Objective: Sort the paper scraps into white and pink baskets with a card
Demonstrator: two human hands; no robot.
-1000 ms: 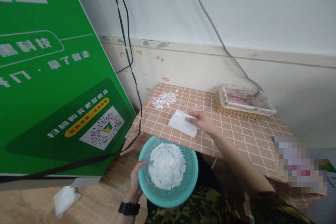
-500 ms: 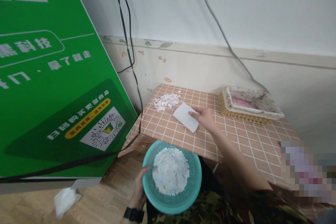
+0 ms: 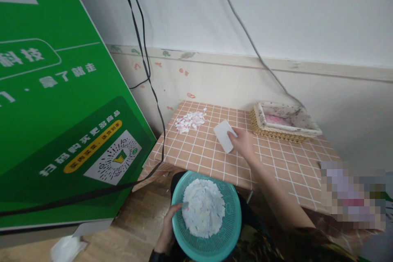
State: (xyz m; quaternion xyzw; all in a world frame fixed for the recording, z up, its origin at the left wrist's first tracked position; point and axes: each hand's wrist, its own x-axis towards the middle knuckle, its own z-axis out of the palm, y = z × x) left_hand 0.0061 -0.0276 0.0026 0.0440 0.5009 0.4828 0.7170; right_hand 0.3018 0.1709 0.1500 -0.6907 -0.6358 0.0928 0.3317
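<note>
Showing now: one teal basket (image 3: 211, 240) of white scraps at lower centre, one white card (image 3: 223, 135), one scrap pile (image 3: 189, 120), one wicker tray (image 3: 284, 122) at right, two hanging cables (image 3: 144, 55).

Open checkered surface (image 3: 276, 163) is lying free between the card (image 3: 224, 135) and the near edge. A scrap pile (image 3: 189, 121) is occupying the far left corner; a basket (image 3: 284, 123) is blocking the far right. A green board (image 3: 61, 102) and hanging cables (image 3: 153, 90) are closing off the left side.
</note>
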